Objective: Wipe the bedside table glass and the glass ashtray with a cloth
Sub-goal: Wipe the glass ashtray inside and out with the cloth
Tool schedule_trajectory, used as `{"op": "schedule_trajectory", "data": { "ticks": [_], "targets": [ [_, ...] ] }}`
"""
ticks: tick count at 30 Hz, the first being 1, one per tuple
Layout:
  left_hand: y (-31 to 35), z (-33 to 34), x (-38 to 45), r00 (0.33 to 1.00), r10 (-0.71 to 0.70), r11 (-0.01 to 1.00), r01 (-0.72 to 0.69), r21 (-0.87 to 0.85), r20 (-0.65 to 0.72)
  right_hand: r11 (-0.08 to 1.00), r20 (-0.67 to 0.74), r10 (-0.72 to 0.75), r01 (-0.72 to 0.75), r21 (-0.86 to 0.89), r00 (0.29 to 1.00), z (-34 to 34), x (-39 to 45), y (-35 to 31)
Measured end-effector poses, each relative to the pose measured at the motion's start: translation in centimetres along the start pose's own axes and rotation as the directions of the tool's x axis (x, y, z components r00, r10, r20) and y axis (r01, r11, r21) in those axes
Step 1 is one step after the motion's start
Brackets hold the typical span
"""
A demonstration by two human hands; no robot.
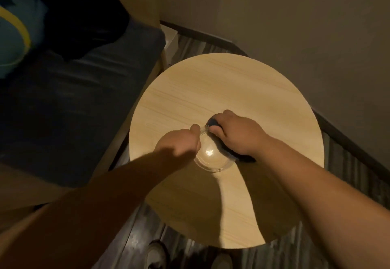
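— Glass ashtray point(212, 159) lifted or tilted just over the round surface point(242, 91), toward its near left part. Left hand point(179, 144) curled round the left rim, gripping. Right hand point(236, 134) clenched on a dark cloth point(214, 123), pressing it against the far right wall of the glass.

— Risks from here?

— Could slip: smooth glass, held on one side only, with the wiping push coming from the opposite side. Too hard a rub, and likely a twist out of the left fingers, then a drop onto the wood, perhaps off the edge to the floor point(190, 45). Chipping possible.

— Anything hard to read?

— Plenty. Cannot tell whether the base touches the surface or hangs clear. Most of the cloth hidden under the right palm. Left fingertips out of sight behind the knuckles. Dim light, heavy arm shadows; no separate glass top made out on the wood.
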State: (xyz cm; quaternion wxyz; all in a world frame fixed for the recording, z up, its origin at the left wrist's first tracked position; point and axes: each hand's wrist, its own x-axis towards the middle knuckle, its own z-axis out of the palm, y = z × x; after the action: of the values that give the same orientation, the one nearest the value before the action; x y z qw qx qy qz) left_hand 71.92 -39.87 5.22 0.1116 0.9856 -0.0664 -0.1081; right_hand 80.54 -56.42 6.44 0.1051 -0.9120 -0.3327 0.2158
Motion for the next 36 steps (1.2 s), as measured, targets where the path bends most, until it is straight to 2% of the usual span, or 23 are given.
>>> {"op": "schedule_trajectory", "data": {
  "ticks": [2,4,6,8,9,10,12,13,15,16,18,21,24,26,28,31,34,36],
  "targets": [
    [-0.7,-1.1,0.7,0.986,0.034,0.999,-0.031,-0.022,0.164,0.994,0.021,-0.062,0.064,-0.094,0.998,-0.1,0.5,-0.1],
    [-0.7,-1.7,1.3,0.984,0.06,0.998,-0.058,-0.021,0.168,0.997,-0.045,-0.025,0.022,-0.075,0.999,0.7,-0.3,-0.1],
    [-0.6,-1.8,1.6,0.987,0.03,0.999,-0.023,-0.049,0.155,0.993,-0.149,0.117,-0.116,0.011,0.982,1.8,-1.7,-0.4],
    [0.1,-1.2,0.7,0.983,-0.128,0.987,0.138,-0.078,0.129,0.942,-0.218,0.327,-0.298,0.156,0.92,2.6,-2.8,-1.3],
    [0.7,-0.6,-0.2,0.976,-0.211,0.976,0.213,-0.037,0.062,0.901,-0.233,0.418,-0.367,0.232,0.878,2.9,-3.1,-1.7],
    [1.4,0.0,-1.2,0.974,-0.228,0.974,0.228,-0.009,0.005,0.866,-0.236,0.479,-0.412,0.282,0.845,3.1,-3.4,-2.1],
    [2.5,-0.3,-2.9,0.96,-0.269,0.962,0.271,-0.013,0.082,0.84,-0.23,0.523,-0.451,0.303,0.82,3.3,-3.7,-2.7],
    [2.5,0.0,-3.3,0.952,-0.3,0.954,0.301,-0.011,0.066,0.841,-0.226,0.52,-0.448,0.303,0.824,3.4,-3.9,-2.9],
    [2.3,0.5,-2.4,0.937,-0.346,0.93,0.348,-0.117,0.042,0.857,-0.211,0.491,-0.424,0.294,0.846,3.3,-4.1,-2.8],
    [2.0,0.7,-1.7,0.928,-0.363,0.918,0.371,-0.14,0.081,0.873,-0.199,0.463,-0.404,0.274,0.864,3.2,-4.0,-2.5],
    [1.6,0.9,-0.8,0.945,-0.31,0.933,0.323,-0.157,0.104,0.917,-0.167,0.377,-0.342,0.204,0.911,2.6,-3.6,-1.4],
    [1.1,0.2,-0.9,0.969,-0.225,0.958,0.239,-0.158,0.103,0.983,-0.112,0.169,-0.159,0.095,0.979,1.4,-2.2,-0.5],
    [0.6,0.0,-0.5,0.978,-0.164,0.982,0.175,-0.074,0.133,0.999,-0.032,0.038,-0.037,0.021,0.999,0.7,-0.9,0.1],
    [0.3,-0.1,-0.6,0.984,-0.133,0.99,0.137,-0.019,0.12,0.997,0.024,0.007,-0.009,0.077,1.0,0.7,-1.0,0.7],
    [0.2,-0.3,-0.7,0.985,-0.125,0.992,0.122,0.029,0.119,0.975,0.014,0.024,-0.027,0.221,1.0,0.5,-2.2,1.2],
    [-0.3,-1.0,-0.9,0.979,-0.163,0.985,0.155,0.071,0.122,0.926,-0.068,0.151,-0.117,0.359,0.986,0.0,-5.5,1.9],
    [-1.4,-1.4,-1.5,0.976,-0.172,0.984,0.165,0.065,0.134,0.91,-0.105,0.245,-0.191,0.367,0.964,1.0,-9.3,2.0],
    [-2.0,-1.7,-1.7,0.978,-0.163,0.986,0.155,0.068,0.134,0.924,-0.131,0.25,-0.196,0.328,0.959,2.4,-10.6,2.0]
  ]
}}
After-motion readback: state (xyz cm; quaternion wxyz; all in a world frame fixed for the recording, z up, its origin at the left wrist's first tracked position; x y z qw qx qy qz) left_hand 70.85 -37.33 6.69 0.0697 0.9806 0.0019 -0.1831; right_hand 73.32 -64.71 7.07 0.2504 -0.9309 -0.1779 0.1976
